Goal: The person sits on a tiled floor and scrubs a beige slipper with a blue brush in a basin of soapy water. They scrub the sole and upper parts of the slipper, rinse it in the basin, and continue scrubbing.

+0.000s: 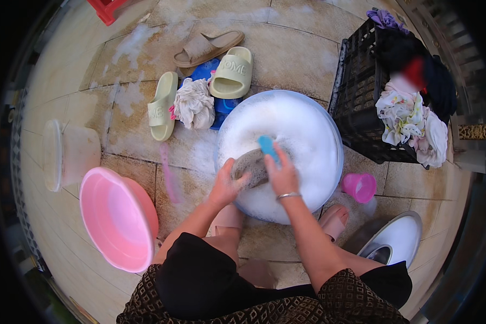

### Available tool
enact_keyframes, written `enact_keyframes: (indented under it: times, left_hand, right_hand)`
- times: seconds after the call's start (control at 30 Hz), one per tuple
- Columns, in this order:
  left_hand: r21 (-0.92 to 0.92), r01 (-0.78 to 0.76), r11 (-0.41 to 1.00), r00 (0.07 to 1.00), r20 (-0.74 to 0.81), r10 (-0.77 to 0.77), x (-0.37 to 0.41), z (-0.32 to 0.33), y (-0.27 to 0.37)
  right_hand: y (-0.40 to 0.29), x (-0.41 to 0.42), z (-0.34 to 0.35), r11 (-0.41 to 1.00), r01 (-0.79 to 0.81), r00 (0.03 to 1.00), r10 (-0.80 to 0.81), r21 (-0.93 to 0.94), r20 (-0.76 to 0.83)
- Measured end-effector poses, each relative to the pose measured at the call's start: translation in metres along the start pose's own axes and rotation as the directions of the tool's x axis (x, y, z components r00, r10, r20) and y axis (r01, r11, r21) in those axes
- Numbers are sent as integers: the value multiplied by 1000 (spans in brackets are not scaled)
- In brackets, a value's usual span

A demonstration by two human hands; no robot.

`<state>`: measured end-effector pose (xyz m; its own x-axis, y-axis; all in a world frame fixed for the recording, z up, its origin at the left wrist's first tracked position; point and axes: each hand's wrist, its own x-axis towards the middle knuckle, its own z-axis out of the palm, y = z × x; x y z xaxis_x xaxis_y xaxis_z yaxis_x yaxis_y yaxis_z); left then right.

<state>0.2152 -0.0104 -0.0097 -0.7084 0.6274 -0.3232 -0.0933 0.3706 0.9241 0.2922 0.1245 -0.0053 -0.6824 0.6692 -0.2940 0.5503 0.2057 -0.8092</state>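
My left hand [223, 187] grips a grey-brown slipper [252, 163] that is wet and streaked with suds. A small blue scrubbing brush [268, 146] is in my right hand [283, 174], against or just over the slipper's far side; the brush is slightly blurred and its bristles are hidden. Both hands are above a round light-blue basin [340, 162], heaped with white foam [303, 133]. Beyond it to the left lie two pale green slides [231, 75], a brown slide [206, 46] and a crumpled whitish cloth [194, 103] on something blue.
On the left stand a pink basin [117, 218], tipped towards me, and a whitish plastic bucket [75, 156] on its side. A blurred pink strip-like object [169, 174] lies nearby. Rightward are a black crate [354, 89] with clothes, a pink cup [359, 187] and a tilted metal basin [405, 235].
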Motion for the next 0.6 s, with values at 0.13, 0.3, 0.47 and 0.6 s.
enact_keyframes:
  times: [0.13, 0.3, 0.47, 0.6]
  left_hand:
    - [-57, 43, 997, 996, -72, -47, -2, -2, -9]
    - [-357, 249, 900, 952, -82, -296, -5, -6, 8]
    - [-542, 193, 818, 911, -211, -355, 9, 5, -6]
    - [-560, 39, 827, 901, -339, -272, 21, 4, -50]
  right_hand:
    - [5, -6, 23, 997, 79, 997, -79, -21, -13]
    - [81, 28, -19, 981, -168, 954, 138, -95, -265]
    - [58, -24, 23, 998, -64, 980, 59, -22, -192]
    - [-2, -58, 39, 991, 101, 995, -103, 85, 14]
